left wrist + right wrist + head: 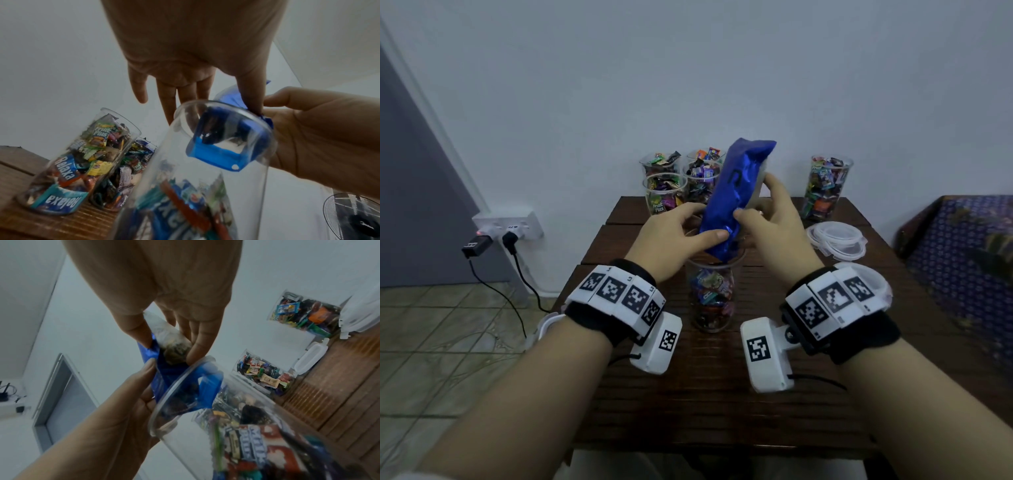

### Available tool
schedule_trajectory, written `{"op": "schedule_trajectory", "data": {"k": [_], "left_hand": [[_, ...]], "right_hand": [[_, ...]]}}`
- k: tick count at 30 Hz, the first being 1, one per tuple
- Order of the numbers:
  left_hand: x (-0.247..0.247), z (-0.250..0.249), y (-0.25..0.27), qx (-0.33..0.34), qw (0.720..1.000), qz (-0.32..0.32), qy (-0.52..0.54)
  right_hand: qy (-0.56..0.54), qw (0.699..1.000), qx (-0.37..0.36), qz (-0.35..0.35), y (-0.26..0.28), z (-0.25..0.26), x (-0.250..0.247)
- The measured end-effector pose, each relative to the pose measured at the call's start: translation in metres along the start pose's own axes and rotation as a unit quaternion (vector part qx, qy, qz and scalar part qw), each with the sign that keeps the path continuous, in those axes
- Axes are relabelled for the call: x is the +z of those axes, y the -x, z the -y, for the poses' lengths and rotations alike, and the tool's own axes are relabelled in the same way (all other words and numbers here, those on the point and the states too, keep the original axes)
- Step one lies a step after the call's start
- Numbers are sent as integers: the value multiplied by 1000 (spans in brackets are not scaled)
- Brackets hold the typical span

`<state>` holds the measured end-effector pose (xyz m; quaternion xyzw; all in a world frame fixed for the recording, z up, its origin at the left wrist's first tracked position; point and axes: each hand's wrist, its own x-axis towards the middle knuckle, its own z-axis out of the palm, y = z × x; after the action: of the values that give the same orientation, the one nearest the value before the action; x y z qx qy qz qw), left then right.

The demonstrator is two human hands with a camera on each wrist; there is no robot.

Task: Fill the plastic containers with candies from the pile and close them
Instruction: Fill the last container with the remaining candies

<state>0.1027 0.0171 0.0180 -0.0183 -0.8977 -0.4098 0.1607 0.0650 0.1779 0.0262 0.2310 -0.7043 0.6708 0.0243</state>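
A blue candy bag (736, 192) is tipped mouth-down into a tall clear plastic container (711, 298) standing mid-table and partly filled with wrapped candies. My left hand (681, 233) pinches the bag's lower edge with thumb on the front. My right hand (767, 219) grips the bag from the right and behind. In the left wrist view the bag mouth (224, 146) sits inside the container rim (185, 107). In the right wrist view my right fingers (197, 345) pinch the bag (185, 382) just above the rim.
Several candy-filled containers (681, 185) stand at the table's back, another one (825, 188) at the back right. Clear lids (837, 238) are stacked right of my hands. A patterned cushion (969, 260) lies to the right; a wall socket with plugs (506, 229) is at left.
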Motion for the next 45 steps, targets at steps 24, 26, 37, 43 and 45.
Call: {"op": "schedule_trajectory", "data": {"k": [24,26,37,43,45], "left_hand": [[-11,-9,-13,17,977,-19,210],[-9,-14,-16,27,985,-2,172],[-4,-25,-23,42,976,10,216],[-9,-22,-27,10,968,55,246],[-7,-23,-26,-7,960,64,271]], "right_hand": [[155,977,38,144,-1,5,0],[137,979,42,148,0,2,2],[111,987,18,117,-3,0,1],[36,987,100,123,-15,14,-7],[23,986,109,121,-18,18,-8]]}}
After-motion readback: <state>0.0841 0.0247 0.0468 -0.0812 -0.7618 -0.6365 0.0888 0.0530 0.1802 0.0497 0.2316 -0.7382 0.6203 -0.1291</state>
